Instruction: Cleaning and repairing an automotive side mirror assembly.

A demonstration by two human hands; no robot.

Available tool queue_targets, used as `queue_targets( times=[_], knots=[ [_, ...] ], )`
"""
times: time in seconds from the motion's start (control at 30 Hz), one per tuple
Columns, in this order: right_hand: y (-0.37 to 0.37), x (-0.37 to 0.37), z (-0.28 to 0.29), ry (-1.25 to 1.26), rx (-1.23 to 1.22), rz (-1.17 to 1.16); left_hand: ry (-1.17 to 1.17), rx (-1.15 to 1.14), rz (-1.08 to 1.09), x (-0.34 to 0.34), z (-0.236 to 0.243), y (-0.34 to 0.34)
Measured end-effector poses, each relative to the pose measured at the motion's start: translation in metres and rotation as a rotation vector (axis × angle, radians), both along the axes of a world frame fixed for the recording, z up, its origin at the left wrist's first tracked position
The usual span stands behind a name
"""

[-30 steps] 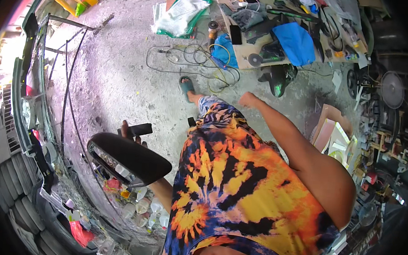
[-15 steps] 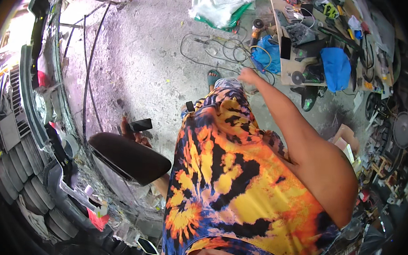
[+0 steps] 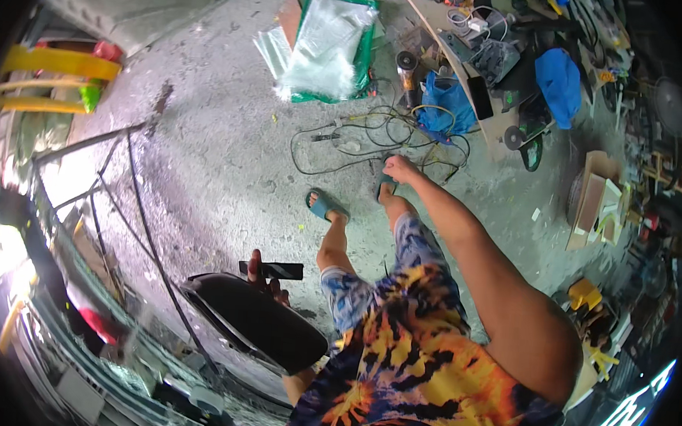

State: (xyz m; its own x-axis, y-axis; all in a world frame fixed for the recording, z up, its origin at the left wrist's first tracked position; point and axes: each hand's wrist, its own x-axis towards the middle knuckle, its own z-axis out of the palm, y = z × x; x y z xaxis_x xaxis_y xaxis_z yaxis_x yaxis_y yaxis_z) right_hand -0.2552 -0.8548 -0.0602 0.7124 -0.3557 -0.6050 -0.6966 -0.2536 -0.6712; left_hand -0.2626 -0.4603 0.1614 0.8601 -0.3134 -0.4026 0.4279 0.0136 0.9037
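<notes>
My left hand (image 3: 272, 288) is closed around what looks like a black car side mirror (image 3: 260, 321), held low at my left side. Only its fingers show, behind the rounded shell. A small flat black bar (image 3: 283, 271) sticks out past these fingers; whether it is part of the mirror, I cannot tell. In front of me my right arm is stretched out, and my right hand (image 3: 397, 168) has its fingers curled in. What they hold, if anything, is too small to make out. This hand appears above my right sandal (image 3: 385, 189), near cables (image 3: 346, 127) on the floor.
A cluttered workbench (image 3: 496, 133) with a blue bag (image 3: 558, 86) stands at the right. An angle grinder (image 3: 406, 76) and plastic-wrapped sheets (image 3: 332, 44) lie ahead. Thin dark metal frames (image 3: 143, 193) stand at the left. An open cardboard box (image 3: 595, 201) is at the right.
My view has swung toward the left and shows more floor ahead. Both feet now appear, apart. The left hand still grips the mirror; the right arm remains stretched forward.
</notes>
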Motion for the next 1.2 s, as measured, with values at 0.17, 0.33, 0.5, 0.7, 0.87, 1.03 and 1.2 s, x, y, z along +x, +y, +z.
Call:
queue_targets(
  times=[0.17,0.33,0.5,0.7,0.87,1.03,1.2],
  knots=[
    [-0.041,0.045,-0.099,0.119,-0.215,-0.111,0.027,0.000,-0.098,0.094,-0.102,-0.039],
    [-0.103,0.137,-0.241,0.184,-0.304,-0.235,0.055,0.047,-0.129,0.162,-0.237,-0.077],
    [-0.212,0.199,-0.346,0.132,-0.707,-0.389,0.096,0.034,-0.147,0.184,-0.344,-0.114],
    [-0.219,0.283,-0.373,0.130,-0.433,-0.444,-0.005,0.203,-0.103,0.232,-0.367,-0.081],
    [-0.200,0.257,-0.338,0.262,-0.304,-0.235,-0.042,0.219,-0.111,0.226,-0.312,-0.082],
    [-0.158,0.171,-0.254,0.363,0.675,-0.147,-0.111,0.173,-0.154,0.198,-0.206,-0.109],
    [-0.103,-0.047,-0.234,0.027,0.342,-0.456,-0.106,-0.047,-0.379,0.129,-0.094,-0.205]
  ],
)
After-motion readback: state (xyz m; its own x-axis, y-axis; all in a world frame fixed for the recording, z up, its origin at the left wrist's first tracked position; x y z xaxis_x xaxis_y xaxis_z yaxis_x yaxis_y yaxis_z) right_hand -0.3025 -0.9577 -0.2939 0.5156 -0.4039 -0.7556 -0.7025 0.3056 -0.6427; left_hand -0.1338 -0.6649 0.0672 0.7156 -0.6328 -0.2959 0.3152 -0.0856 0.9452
